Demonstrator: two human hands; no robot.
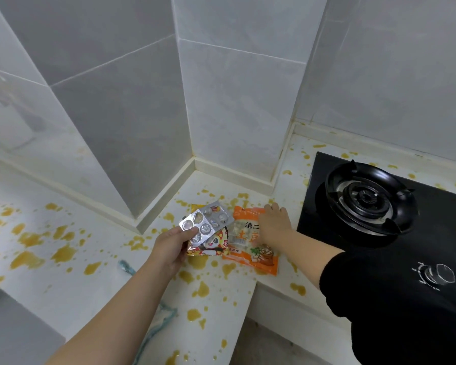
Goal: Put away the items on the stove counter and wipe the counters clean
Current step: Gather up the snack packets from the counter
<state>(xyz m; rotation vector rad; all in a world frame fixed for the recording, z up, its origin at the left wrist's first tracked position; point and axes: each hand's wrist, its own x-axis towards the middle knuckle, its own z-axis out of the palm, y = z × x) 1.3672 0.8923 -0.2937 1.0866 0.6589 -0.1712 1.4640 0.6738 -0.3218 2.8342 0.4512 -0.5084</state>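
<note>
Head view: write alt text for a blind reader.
A person's left hand pinches a blister pack above a red-and-yellow packet, while the right hand rests on an orange snack bag on a counter spattered with yellow stains. A black gas stove sits to the right.

Head camera looks down from close above the counter [111,293] corner.

The blister pack [207,222] is crinkly silver foil with clear plastic bubbles, really shiny; the orange snack bag [248,256] is glossy plastic film, same for the yellow packet [203,252] beside it; the counter [63,280] looks like smooth white stone, spotted with wet-looking yellow stains; the wall tiles [111,114] are grey and glazed; the stove top [374,262] is black mirror-like glass, its burner [366,200] dark gleaming metal; the sleeve [374,299] is matt black cloth.
</note>
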